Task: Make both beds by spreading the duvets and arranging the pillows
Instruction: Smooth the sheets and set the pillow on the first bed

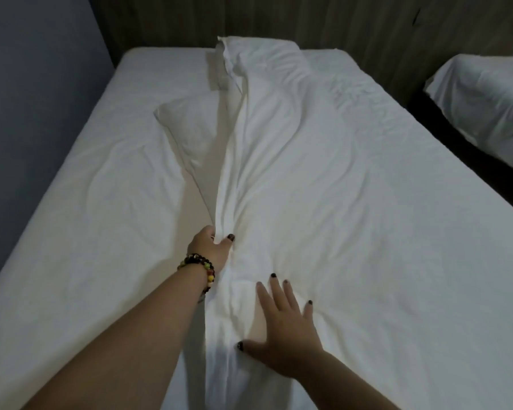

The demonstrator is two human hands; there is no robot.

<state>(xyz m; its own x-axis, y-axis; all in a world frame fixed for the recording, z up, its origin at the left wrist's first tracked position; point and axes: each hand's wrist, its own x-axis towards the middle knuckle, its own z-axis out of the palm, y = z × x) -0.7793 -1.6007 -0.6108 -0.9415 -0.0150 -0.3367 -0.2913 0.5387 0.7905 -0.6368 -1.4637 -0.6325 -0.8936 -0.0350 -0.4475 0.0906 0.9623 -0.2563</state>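
The right hand [282,335] lies nearest, flat on the duvet [323,187] with its fingers [276,294] spread wide and straight, pressing the cloth down and holding nothing. Just beyond it the left hand [212,247], a bead bracelet [197,269] on its wrist, grips the duvet's gathered edge, fingers curled round a bunched ridge of fabric.

The duvet covers the right half of the bed [71,232], its left edge folded into a long ridge that runs up the middle toward the headboard [249,19]. A pillow [187,131] lies on the bare sheet to the left of that ridge, partly tucked under it. A second bed [486,93] shows at the far right, well apart.

The duvet looks soft, light and limp. It should drape and wrinkle freely, so a pull at one spot likely drags only a narrow strip. Taking the edge in both hands, set apart along it, would probably carry it across more evenly. The cloth looks smooth, so a full-fisted grip seems safer than a pinch.

No brand, label or writing can be read anywhere.
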